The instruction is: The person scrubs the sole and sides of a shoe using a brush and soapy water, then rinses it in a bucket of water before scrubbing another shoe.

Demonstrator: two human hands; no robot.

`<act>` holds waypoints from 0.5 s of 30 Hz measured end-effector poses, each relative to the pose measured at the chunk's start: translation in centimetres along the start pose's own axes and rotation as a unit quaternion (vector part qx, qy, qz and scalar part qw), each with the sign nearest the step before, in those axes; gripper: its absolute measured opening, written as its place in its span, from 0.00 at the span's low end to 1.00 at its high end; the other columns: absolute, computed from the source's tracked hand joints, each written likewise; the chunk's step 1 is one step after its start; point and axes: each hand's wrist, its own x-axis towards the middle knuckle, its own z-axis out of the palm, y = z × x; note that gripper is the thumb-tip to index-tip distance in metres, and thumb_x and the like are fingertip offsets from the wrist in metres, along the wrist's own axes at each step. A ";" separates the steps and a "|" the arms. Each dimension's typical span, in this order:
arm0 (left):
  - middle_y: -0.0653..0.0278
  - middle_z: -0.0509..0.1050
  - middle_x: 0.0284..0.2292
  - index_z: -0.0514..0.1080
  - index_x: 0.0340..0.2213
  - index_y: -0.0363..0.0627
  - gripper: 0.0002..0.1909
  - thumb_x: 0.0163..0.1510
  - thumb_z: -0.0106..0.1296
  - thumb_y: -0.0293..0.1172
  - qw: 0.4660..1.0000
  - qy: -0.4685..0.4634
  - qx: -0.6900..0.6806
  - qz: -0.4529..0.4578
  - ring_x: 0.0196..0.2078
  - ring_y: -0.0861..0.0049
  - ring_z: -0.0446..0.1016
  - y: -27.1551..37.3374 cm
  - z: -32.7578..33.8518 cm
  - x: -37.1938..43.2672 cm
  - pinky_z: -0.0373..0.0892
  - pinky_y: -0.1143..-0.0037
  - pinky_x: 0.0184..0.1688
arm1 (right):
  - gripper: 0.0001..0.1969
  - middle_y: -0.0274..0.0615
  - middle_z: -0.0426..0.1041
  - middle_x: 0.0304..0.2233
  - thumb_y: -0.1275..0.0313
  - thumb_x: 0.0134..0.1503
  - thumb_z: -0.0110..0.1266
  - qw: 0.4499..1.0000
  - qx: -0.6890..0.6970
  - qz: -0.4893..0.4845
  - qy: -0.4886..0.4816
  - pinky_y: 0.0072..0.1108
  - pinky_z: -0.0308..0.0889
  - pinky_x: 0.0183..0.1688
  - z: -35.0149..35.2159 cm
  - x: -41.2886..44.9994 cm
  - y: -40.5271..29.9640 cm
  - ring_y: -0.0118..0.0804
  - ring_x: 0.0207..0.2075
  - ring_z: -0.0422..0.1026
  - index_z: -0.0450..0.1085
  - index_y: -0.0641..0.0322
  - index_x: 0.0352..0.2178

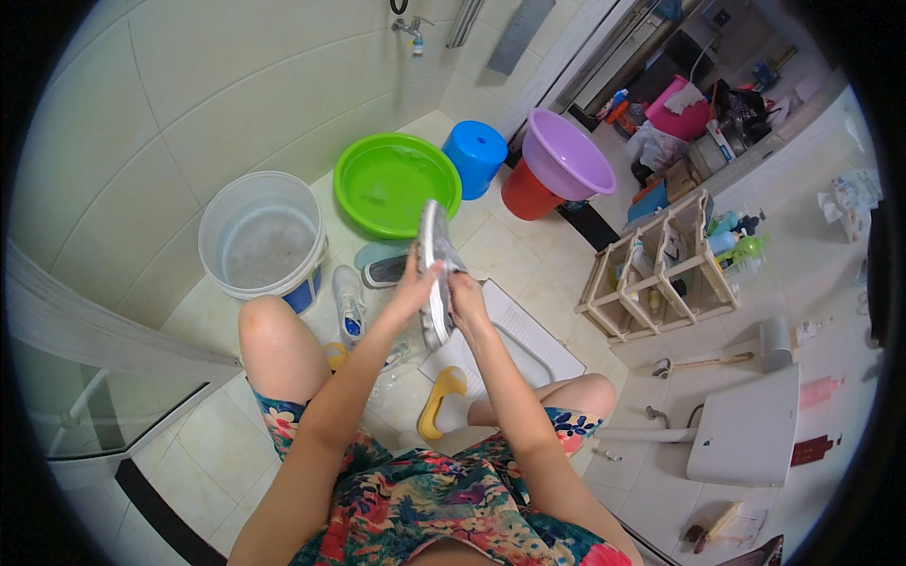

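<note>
My left hand (410, 289) grips the sole side of a grey sneaker (437, 247), which is held upright with its toe away from me. On the shoe's other side, my right hand (467, 296) grips it near the opening. Beyond the shoe lies a green plastic basin (396, 185) with water in it. A white bucket (263, 240) holding cloudy water stands to the left. Between bucket and hands, a white sneaker (349, 304) rests on the wet floor. Near it lie a dark grey shoe (386, 272) and a light blue-green item (379, 253) whose kind is unclear.
A squat toilet (524, 339) is set in the floor at right. Behind stand an upturned blue bucket (476, 157) and a purple basin (570, 152) on a red bucket (525, 192). A beige plastic rack (658, 272) stands right; a tap (413, 32) juts from the wall.
</note>
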 end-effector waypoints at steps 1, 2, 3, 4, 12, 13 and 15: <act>0.51 0.52 0.55 0.36 0.57 0.46 0.41 0.52 0.45 0.48 0.999 -0.013 0.050 -0.017 0.56 0.65 0.54 -1.2 0.3 0.1 0.52 0.74 0.55 | 0.16 0.41 0.70 0.30 0.74 0.53 0.43 0.989 0.136 -0.001 0.050 0.20 0.67 0.27 0.8 0.3 0.1 0.30 0.28 0.69 0.62 0.69 0.44; 0.52 0.51 0.55 0.36 0.57 0.45 0.42 0.52 0.45 0.48 0.999 -0.028 0.038 -0.014 0.57 0.65 0.52 -1.7 0.7 -0.3 0.51 0.74 0.56 | 0.16 0.48 0.69 0.37 0.74 0.53 0.43 0.986 0.151 0.040 0.059 0.25 0.69 0.35 0.5 0.6 -0.5 0.37 0.35 0.71 0.61 0.70 0.43; 0.53 0.49 0.56 0.35 0.57 0.45 0.42 0.52 0.45 0.49 0.998 -0.046 0.029 -0.011 0.57 0.66 0.50 -1.7 1.0 -0.7 0.49 0.74 0.56 | 0.16 0.48 0.69 0.37 0.74 0.53 0.43 0.986 0.153 0.040 0.059 0.25 0.69 0.35 0.5 0.7 -0.3 0.37 0.35 0.71 0.61 0.70 0.43; 0.55 0.49 0.56 0.36 0.57 0.44 0.42 0.52 0.44 0.50 0.998 -0.046 -0.006 -0.049 0.58 0.67 0.50 -1.2 0.9 -1.1 0.49 0.74 0.56 | 0.15 0.48 0.69 0.36 0.74 0.53 0.41 0.981 0.185 0.033 0.056 0.27 0.69 0.34 0.5 0.9 -0.1 0.39 0.33 0.71 0.62 0.70 0.42; 0.62 0.65 0.44 0.48 0.53 0.41 0.33 0.55 0.37 0.52 0.994 -0.036 -0.097 -0.045 0.44 0.76 0.66 0.9 -1.8 0.5 0.64 0.76 0.45 | 0.17 0.36 0.69 0.35 0.66 0.58 0.41 0.978 -0.189 -0.065 -0.061 0.14 0.60 0.42 -0.6 -3.2 -2.2 0.25 0.38 0.66 0.65 0.67 0.43; 0.62 0.66 0.43 0.48 0.53 0.41 0.33 0.55 0.37 0.53 0.994 -0.021 -0.092 -0.050 0.44 0.77 0.67 1.3 -2.0 0.1 0.64 0.75 0.45 | 0.18 0.36 0.69 0.38 0.66 0.58 0.42 0.962 -0.237 -0.104 -0.087 0.14 0.58 0.44 -0.7 -3.7 -2.7 0.24 0.40 0.65 0.63 0.67 0.46; 0.60 0.63 0.46 0.48 0.53 0.40 0.33 0.55 0.38 0.52 0.992 -0.016 -0.112 -0.049 0.47 0.75 0.65 0.8 -1.9 0.4 0.62 0.75 0.47 | 0.20 0.38 0.68 0.43 0.67 0.58 0.42 0.946 -0.267 -0.140 -0.117 0.14 0.56 0.47 -1.5 -2.9 -1.9 0.22 0.43 0.63 0.59 0.67 0.49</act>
